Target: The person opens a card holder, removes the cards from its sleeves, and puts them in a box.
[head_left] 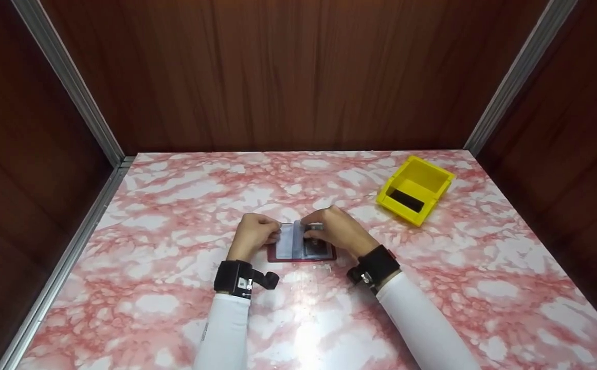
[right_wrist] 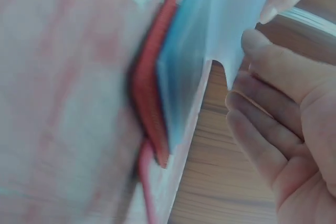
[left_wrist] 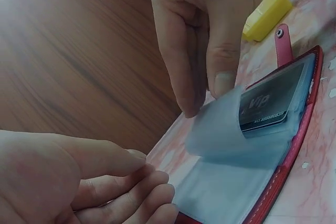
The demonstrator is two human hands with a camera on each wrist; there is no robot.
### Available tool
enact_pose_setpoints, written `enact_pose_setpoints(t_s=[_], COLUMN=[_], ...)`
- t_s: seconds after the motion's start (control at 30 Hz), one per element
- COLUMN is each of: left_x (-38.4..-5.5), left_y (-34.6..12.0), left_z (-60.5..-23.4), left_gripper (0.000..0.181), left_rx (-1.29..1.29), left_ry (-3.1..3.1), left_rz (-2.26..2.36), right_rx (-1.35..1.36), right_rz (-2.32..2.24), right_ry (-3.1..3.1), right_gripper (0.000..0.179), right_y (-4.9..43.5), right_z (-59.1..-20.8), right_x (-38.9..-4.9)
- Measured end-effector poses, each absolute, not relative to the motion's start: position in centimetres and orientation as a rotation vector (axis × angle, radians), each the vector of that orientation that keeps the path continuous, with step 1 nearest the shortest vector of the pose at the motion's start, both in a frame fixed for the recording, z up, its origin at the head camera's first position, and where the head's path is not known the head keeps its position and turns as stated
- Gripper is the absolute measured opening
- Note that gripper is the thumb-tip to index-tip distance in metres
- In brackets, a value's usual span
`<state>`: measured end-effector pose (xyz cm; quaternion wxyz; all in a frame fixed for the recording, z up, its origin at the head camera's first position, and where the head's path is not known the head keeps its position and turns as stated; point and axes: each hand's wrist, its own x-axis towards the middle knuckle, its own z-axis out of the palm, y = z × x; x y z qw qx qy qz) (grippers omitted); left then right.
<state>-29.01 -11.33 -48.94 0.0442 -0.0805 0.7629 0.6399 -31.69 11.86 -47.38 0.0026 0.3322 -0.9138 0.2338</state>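
Note:
A red card holder (head_left: 302, 260) lies spread on the table below both hands, its clear plastic sleeves showing. My right hand (head_left: 340, 228) pinches a raised clear sleeve (left_wrist: 215, 129) between thumb and fingers; the sleeve bends up in the left wrist view. Under it, on the right-hand side, a black card (left_wrist: 266, 109) marked "Vip" sits in a sleeve. At the holder's upper left corner, my left hand (head_left: 253, 234) has thumb and curled fingers together on the edge. A pink strap with a metal snap (left_wrist: 283, 51) sticks out from the cover's far side.
A yellow bin (head_left: 416, 190) stands at the back right of the pink-and-white marbled table (head_left: 175, 318), with a black strip inside its front. Dark wood-grain walls (head_left: 298, 77) enclose the back and sides, with metal rails at the corners.

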Motion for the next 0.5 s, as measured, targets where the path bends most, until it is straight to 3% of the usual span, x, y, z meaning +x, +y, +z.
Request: enact_pose_setpoints(t_s=[0.27,0.5], left_x=[-29.0,-29.0], left_y=[-11.7,-11.9], left_z=[-49.0,-48.9], left_gripper=[0.019,0.020], left_rx=[-0.283,-0.262], left_ry=[2.278,2.312], left_rz=[1.992,1.997], right_rx=[1.240,1.234], right_rz=[0.628,0.669], right_ry=[-2.745,-2.722], right_gripper=[0.020,0.020], right_y=[10.6,8.8], right_z=[-46.9,-47.4], right_x=[-32.3,-32.5])
